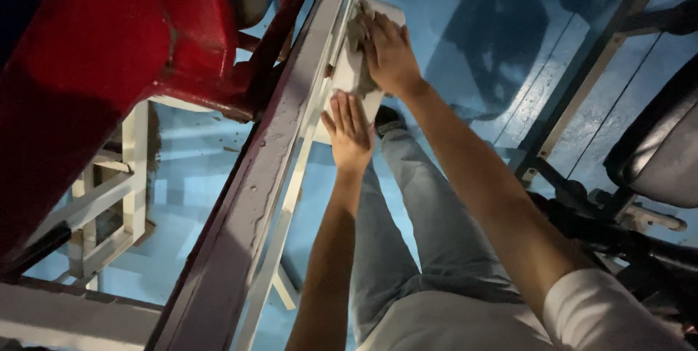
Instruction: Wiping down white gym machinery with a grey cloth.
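Note:
My right hand (391,53) presses a crumpled grey cloth (354,34) against a white panel (352,74) fixed beside a long grey-white metal beam (254,198). My left hand (349,133) lies flat and open lower on the same panel, fingers together, just below the cloth. Both forearms reach up from the lower part of the view. My jeans-clad leg and dark shoe (387,118) show beneath the hands.
A large red machine body (109,53) fills the upper left. A white metal frame (109,198) stands at the left over the blue floor (465,24). Dark rails (582,74) and a black padded seat (658,154) are at the right.

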